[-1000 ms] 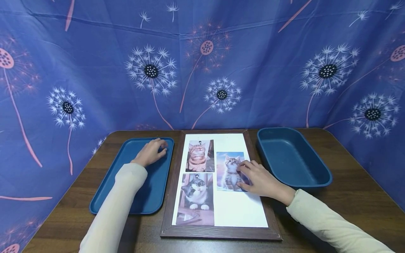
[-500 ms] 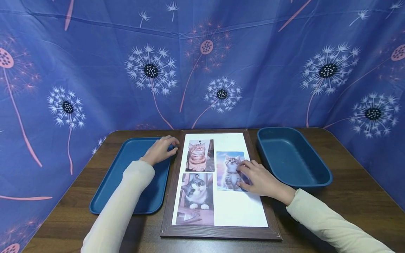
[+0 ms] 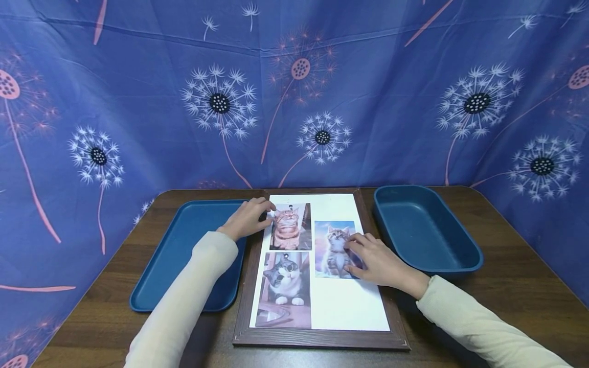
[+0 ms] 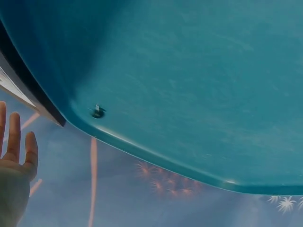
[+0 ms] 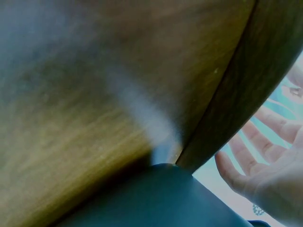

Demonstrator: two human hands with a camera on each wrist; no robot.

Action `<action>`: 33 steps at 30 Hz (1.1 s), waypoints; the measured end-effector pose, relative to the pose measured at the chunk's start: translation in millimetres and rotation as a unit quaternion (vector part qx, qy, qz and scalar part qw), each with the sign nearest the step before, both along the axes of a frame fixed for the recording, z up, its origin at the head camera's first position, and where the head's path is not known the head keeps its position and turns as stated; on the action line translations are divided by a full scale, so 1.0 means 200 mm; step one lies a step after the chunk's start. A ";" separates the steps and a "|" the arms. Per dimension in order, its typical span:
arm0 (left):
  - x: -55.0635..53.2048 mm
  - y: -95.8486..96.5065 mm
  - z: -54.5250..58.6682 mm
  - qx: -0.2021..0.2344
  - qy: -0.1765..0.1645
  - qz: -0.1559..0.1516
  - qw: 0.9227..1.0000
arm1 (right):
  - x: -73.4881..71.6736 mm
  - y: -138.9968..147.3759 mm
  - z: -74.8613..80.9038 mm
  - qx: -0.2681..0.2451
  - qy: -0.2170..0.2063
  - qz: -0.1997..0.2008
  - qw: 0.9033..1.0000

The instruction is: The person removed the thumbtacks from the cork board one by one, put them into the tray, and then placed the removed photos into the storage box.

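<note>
My left hand hovers over the left rail of a framed white board, its fingertips beside a photo of an orange cat. Whether a small thing sits between the thumb and fingers is too small to tell. Below that photo lies one of a grey-and-white cat. Each of these two has a dark pin at its top. My right hand rests on the right part of a kitten photo, covering that edge with its thumb and fingers. In the right wrist view its fingers are spread and loosely bent.
A shallow blue tray lies left of the board; the left wrist view shows a small dark pin in its corner. Right of the board stands a deeper blue bin. A blue dandelion-print cloth hangs behind the wooden table.
My left hand has moved rightward from over the tray, across the frame's left rail, to the orange cat photo's left edge. The right hand and the photos have stayed in place.
</note>
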State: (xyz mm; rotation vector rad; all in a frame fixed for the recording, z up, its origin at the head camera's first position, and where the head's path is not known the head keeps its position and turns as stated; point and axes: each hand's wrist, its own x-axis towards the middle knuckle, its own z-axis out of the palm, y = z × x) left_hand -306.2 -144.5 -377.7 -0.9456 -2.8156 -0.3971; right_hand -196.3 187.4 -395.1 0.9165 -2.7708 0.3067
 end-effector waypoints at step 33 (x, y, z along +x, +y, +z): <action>0.06 0.41 -0.05 -0.075 0.014 -0.075 0.994 | -0.01 0.00 -0.02 0.000 0.005 -0.001 1.000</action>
